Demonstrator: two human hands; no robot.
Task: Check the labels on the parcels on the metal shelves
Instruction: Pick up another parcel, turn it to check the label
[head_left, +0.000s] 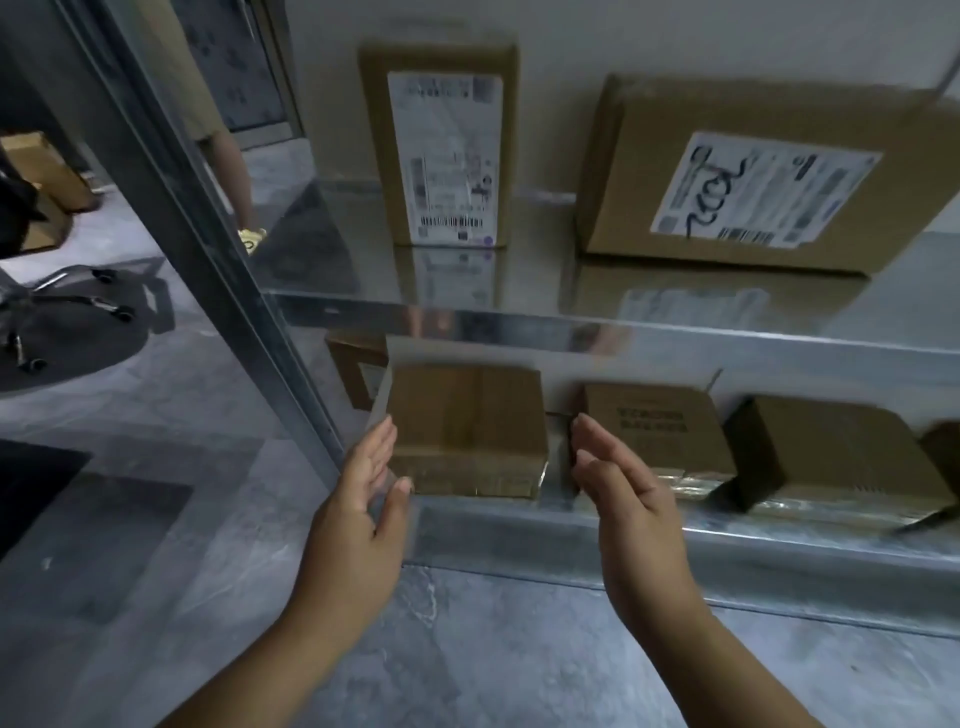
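Observation:
A small brown cardboard parcel (467, 426) sits at the left end of the lower metal shelf (571, 535), no label showing on its top. My left hand (363, 499) is open at its left side, thumb touching the front corner. My right hand (618, 483) is open, a short gap to the right of the parcel. Two more parcels (660, 431) (836, 457) stand to the right on the same shelf. On the upper shelf (519, 322) an upright parcel (441, 150) and a wide parcel (753, 182) show white labels.
A metal shelf post (218, 249) runs diagonally at the left. Behind the held-out parcel another box (353, 369) is partly hidden. An office chair base (67, 301) and another person's leg (234, 171) are on the grey floor to the left.

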